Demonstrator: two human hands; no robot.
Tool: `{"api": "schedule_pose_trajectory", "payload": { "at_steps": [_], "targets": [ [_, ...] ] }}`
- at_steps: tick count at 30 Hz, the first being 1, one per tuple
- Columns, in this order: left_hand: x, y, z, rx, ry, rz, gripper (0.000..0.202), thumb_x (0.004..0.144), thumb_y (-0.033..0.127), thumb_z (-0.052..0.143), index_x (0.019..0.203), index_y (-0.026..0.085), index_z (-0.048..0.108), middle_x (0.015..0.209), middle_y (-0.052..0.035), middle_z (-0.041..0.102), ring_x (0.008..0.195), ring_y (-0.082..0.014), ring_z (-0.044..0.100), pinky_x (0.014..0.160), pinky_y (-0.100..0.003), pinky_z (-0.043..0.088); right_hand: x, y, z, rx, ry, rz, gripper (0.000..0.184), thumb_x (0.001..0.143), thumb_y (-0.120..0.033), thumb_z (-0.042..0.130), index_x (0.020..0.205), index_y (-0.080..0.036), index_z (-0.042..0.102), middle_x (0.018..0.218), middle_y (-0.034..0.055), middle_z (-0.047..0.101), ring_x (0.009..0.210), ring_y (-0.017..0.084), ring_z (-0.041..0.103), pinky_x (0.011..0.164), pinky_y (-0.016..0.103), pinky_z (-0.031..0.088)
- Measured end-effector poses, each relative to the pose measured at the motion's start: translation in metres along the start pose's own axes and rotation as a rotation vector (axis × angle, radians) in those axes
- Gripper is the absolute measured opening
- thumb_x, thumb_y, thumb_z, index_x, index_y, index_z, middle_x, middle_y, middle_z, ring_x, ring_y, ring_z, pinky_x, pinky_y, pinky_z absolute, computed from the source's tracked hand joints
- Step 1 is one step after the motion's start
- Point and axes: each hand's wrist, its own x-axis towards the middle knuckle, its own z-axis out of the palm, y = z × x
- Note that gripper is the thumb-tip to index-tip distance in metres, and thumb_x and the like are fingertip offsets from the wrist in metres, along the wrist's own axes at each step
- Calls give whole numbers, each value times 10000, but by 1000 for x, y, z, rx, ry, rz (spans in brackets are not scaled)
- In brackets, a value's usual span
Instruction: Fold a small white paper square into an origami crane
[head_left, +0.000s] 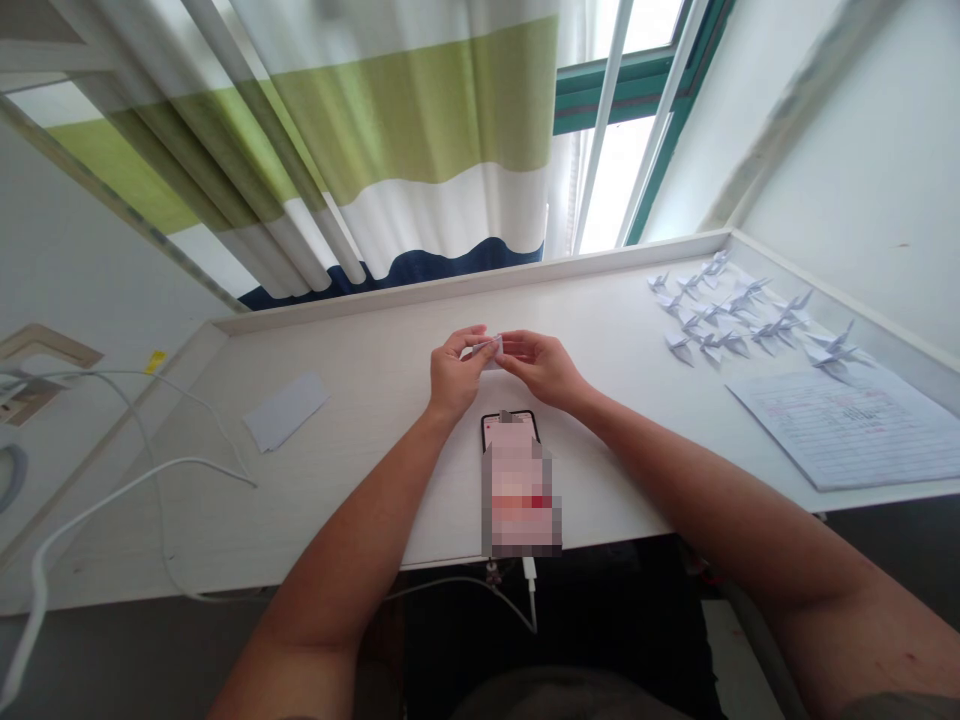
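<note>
Between my two hands, above the middle of the white desk, is a small folded piece of white paper (496,349). My left hand (456,372) pinches it from the left, thumb and fingers closed on it. From the right, my right hand (541,366) grips the same paper with thumb and fingertips. Most of the paper is hidden by the fingers, so its folded shape cannot be made out. Just below the hands lies a phone (516,460), its screen blurred out.
Several white paper cranes (720,310) stand at the desk's back right, beside a written sheet (855,425). White paper slips (285,410) lie on the left. White cables (142,465) loop over the left side; a charging cable (531,580) hangs from the phone. A raised ledge (480,280) edges the desk.
</note>
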Motion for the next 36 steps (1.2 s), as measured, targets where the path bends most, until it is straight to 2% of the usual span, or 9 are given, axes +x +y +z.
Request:
{"api": "schedule_pose_trajectory", "payload": {
  "at_steps": [4, 11, 15, 18, 23, 26, 29, 32, 36],
  "targets": [
    [1, -5, 4, -114, -25, -91, 320, 742, 435, 937, 900, 183, 820, 1308, -134, 771, 1107, -271, 746, 984, -453, 615, 0, -4, 0, -49, 67, -29, 458, 833, -615, 868, 1031, -211, 778, 1057, 110, 849, 1036, 286, 810, 989, 531, 660],
    [2, -7, -1, -32, -43, -114, 274, 777, 355, 897, 971, 174, 830, 1112, -103, 804, 905, -193, 730, 848, -350, 609, 0, -8, -2, -81, 96, -16, 356, 853, -553, 851, 953, -218, 785, 989, 90, 843, 970, 271, 796, 921, 490, 663],
    [3, -7, -3, 34, -59, -14, 215, 849, 387, 859, 952, 199, 843, 1310, -127, 725, 1066, -229, 732, 874, -350, 616, 1, -7, -1, -33, 98, -13, 456, 807, -637, 880, 943, -218, 762, 980, 92, 831, 959, 265, 787, 894, 465, 667],
    [4, -10, -2, 68, -28, 20, 177, 840, 377, 888, 946, 239, 852, 1309, -124, 705, 1225, -265, 689, 953, -371, 611, 2, -5, -1, -16, 125, -21, 513, 769, -688, 894, 884, -217, 726, 923, 84, 810, 923, 258, 779, 862, 451, 668],
    [2, -11, 0, 26, -67, 0, 280, 841, 458, 893, 962, 216, 819, 1073, -86, 777, 994, -211, 733, 950, -392, 609, 3, -5, 0, 36, 135, -36, 559, 757, -720, 890, 907, -217, 697, 938, 88, 817, 933, 256, 792, 919, 473, 661],
    [1, -10, 2, -41, -73, -19, 335, 813, 468, 916, 933, 191, 770, 975, -66, 792, 942, -201, 738, 961, -401, 606, 1, -7, 0, 82, 98, -38, 566, 777, -703, 884, 1026, -230, 696, 1004, 82, 836, 966, 252, 800, 975, 488, 647],
    [1, -11, 3, -50, -54, -25, 346, 819, 466, 914, 944, 184, 756, 1069, -84, 795, 1021, -211, 739, 1023, -423, 585, 0, -8, 0, 89, 74, -53, 558, 803, -680, 875, 1122, -249, 723, 1041, 67, 840, 1003, 253, 804, 1012, 493, 638],
    [1, -13, 3, -43, -46, -19, 349, 833, 481, 901, 969, 189, 767, 1201, -110, 771, 1132, -233, 720, 1060, -436, 559, 1, -7, 0, 88, 108, -79, 505, 803, -686, 869, 1026, -251, 743, 1000, 61, 835, 977, 255, 808, 1001, 502, 648],
    [0, -12, 0, 160, 26, 16, 299, 837, 491, 904, 942, 236, 786, 1117, -86, 756, 1082, -247, 684, 909, -389, 568, 2, -6, 0, 118, 154, -72, 474, 788, -663, 892, 959, -253, 725, 1091, 81, 843, 1033, 265, 812, 1037, 522, 648]
  ]
}}
